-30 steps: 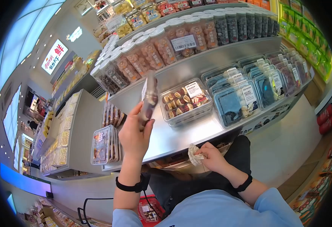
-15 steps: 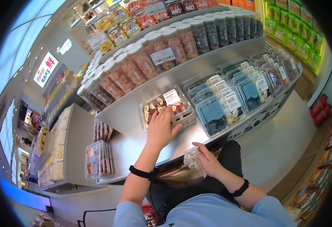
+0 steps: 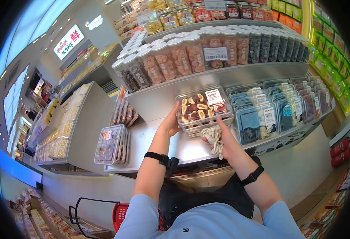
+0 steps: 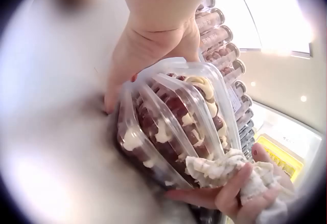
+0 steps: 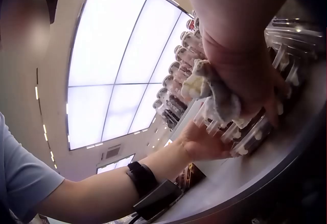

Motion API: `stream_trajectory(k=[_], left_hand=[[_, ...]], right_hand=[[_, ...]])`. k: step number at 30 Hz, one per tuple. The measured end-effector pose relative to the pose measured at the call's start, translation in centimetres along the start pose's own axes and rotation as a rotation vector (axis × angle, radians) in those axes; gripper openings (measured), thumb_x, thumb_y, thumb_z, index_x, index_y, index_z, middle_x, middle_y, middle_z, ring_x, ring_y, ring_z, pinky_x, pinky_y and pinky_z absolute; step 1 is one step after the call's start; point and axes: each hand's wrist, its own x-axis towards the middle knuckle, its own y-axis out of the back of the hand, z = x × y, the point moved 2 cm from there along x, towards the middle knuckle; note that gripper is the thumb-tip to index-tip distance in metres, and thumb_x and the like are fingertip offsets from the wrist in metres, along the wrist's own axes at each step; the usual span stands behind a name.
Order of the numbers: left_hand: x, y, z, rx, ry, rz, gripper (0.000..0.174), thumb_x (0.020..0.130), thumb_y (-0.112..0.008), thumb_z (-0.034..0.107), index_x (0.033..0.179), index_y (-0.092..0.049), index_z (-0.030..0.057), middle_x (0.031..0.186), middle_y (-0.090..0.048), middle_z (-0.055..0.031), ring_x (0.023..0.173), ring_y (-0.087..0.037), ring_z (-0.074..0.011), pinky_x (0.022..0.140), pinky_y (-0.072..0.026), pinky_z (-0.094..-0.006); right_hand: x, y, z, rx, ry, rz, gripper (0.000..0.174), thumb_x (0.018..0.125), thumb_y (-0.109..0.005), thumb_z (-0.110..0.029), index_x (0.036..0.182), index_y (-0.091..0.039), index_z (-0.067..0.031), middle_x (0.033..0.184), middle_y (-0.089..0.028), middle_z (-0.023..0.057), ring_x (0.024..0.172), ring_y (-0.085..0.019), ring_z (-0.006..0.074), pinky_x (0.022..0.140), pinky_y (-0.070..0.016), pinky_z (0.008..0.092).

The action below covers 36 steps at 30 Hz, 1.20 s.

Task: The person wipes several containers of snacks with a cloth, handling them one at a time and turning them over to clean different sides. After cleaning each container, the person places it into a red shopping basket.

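Observation:
A stack of clear plastic boxes (image 3: 201,110) filled with stuffed dates, dark with pale filling, sits on the metal shelf with a white label on its top lid. My left hand (image 3: 169,124) holds the stack's left end; in the left wrist view its thumb and fingers spread over opposite sides of the boxes (image 4: 171,116). At the front right corner, my right hand (image 3: 229,142) grips a crumpled whitish cloth (image 3: 212,140) against the stack. Its fingers reach along the boxes' side in the right wrist view, where the cloth (image 5: 217,96) bunches beside the palm.
Boxes with blue packs (image 3: 254,123) stand in rows just right of the stack. More boxes (image 3: 112,144) lean at the shelf's left end. White-lidded jars (image 3: 179,55) line the tier behind. A red basket (image 3: 120,215) is below at left.
The date box my left hand was lifting is now down on the stack. My left hand has moved to the stack's left end, and my right hand has come up to its right side with the cloth.

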Motion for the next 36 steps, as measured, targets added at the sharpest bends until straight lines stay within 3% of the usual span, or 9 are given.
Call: stream_trajectory(k=[5, 11, 12, 17, 18, 24, 29, 33, 36], left_hand=[[-0.9, -1.6, 1.2, -0.039, 0.021, -0.045, 0.051, 0.093, -0.066, 0.032, 0.137, -0.054, 0.0099, 0.133, -0.062, -0.0149, 0.125, -0.057, -0.0268, 0.109, -0.0411, -0.0526], [-0.5, -0.6, -0.5, -0.011, -0.233, -0.024, 0.063, 0.088, -0.07, 0.015, 0.144, -0.042, 0.0063, 0.138, -0.057, -0.0132, 0.123, -0.058, -0.0263, 0.104, -0.049, -0.0441], [-1.8, -1.0, -0.1, -0.043, -0.261, -0.067, 0.08, 0.081, -0.076, 0.009, 0.147, -0.029, 0.0034, 0.139, -0.051, -0.0148, 0.132, -0.048, -0.0283, 0.111, -0.0386, -0.0422], [-4.1, -0.6, -1.2, 0.096, -0.463, -0.036, 0.097, 0.075, -0.08, 0.007, 0.152, -0.022, 0.0097, 0.144, -0.045, -0.0135, 0.136, -0.043, -0.0274, 0.116, -0.0301, -0.0413], [-4.1, -0.4, -1.5, 0.113, -0.493, -0.039, 0.098, 0.074, -0.08, 0.007, 0.152, -0.022, 0.0102, 0.144, -0.045, -0.0132, 0.136, -0.042, -0.0271, 0.116, -0.0305, -0.0412], [-5.9, -1.2, -1.6, 0.29, -0.652, -0.094, 0.104, 0.077, -0.081, 0.011, 0.157, -0.016, 0.0146, 0.15, -0.039, -0.0142, 0.142, -0.036, -0.0266, 0.117, -0.031, -0.0394], [-3.9, -0.5, -3.7, -0.035, -0.536, -0.085, 0.091, 0.082, -0.079, 0.02, 0.154, -0.024, 0.0122, 0.149, -0.04, -0.0153, 0.141, -0.037, -0.0267, 0.117, -0.0308, -0.0384], [-5.0, -1.6, -2.8, 0.022, -0.51, -0.07, 0.096, 0.08, -0.081, 0.019, 0.155, -0.022, 0.0102, 0.15, -0.039, -0.0157, 0.141, -0.038, -0.0271, 0.117, -0.0303, -0.0386], [-4.8, -1.3, -3.2, 0.113, -0.57, -0.089, 0.103, 0.077, -0.084, 0.019, 0.157, -0.019, 0.0103, 0.152, -0.037, -0.016, 0.141, -0.038, -0.0274, 0.118, -0.0292, -0.0388]], right_hand=[[1.0, -2.1, 0.5, 0.019, 0.064, -0.056, 0.066, 0.093, -0.058, -0.065, 0.13, -0.057, -0.0108, 0.109, -0.071, 0.0057, 0.081, -0.073, 0.0167, 0.048, -0.0502, 0.0209], [2.5, -1.8, 1.9, 0.162, 0.159, -0.037, 0.063, 0.095, -0.06, -0.057, 0.136, -0.053, -0.0096, 0.12, -0.067, 0.0087, 0.092, -0.072, 0.0213, 0.069, -0.0631, 0.0294], [2.3, -1.9, 2.3, 0.157, 0.164, -0.025, 0.061, 0.096, -0.06, -0.056, 0.136, -0.053, -0.0096, 0.12, -0.067, 0.0086, 0.093, -0.071, 0.0214, 0.07, -0.0633, 0.0304], [2.5, 0.5, 3.3, -0.047, 0.039, 0.004, 0.046, 0.099, -0.058, -0.046, 0.131, -0.056, -0.0132, 0.113, -0.069, 0.0074, 0.093, -0.071, 0.021, 0.064, -0.0585, 0.0335], [2.9, 0.8, 3.6, -0.077, 0.044, 0.048, 0.045, 0.099, -0.06, -0.045, 0.13, -0.058, -0.013, 0.107, -0.071, 0.0068, 0.088, -0.072, 0.0189, 0.054, -0.0515, 0.0284], [2.1, 2.9, 5.2, 0.131, 0.131, 0.064, 0.037, 0.101, -0.059, -0.034, 0.128, -0.057, -0.0089, 0.112, -0.068, 0.0066, 0.091, -0.07, 0.0181, 0.071, -0.0591, 0.0317], [1.3, 4.8, 6.1, 0.016, 0.168, 0.102, 0.042, 0.104, -0.054, -0.03, 0.132, -0.052, 0.0009, 0.12, -0.066, 0.0122, 0.1, -0.07, 0.0216, 0.082, -0.0612, 0.0362], [0.1, 6.1, 6.3, -0.251, 0.058, 0.151, 0.048, 0.108, -0.045, -0.034, 0.127, -0.053, 0.0086, 0.116, -0.068, 0.0147, 0.098, -0.071, 0.0236, 0.074, -0.0623, 0.0355], [-2.3, 5.7, 6.1, -0.326, -0.069, 0.16, 0.051, 0.109, -0.038, -0.037, 0.118, -0.058, 0.0088, 0.101, -0.071, 0.0176, 0.079, -0.074, 0.0266, 0.061, -0.0617, 0.0375]])
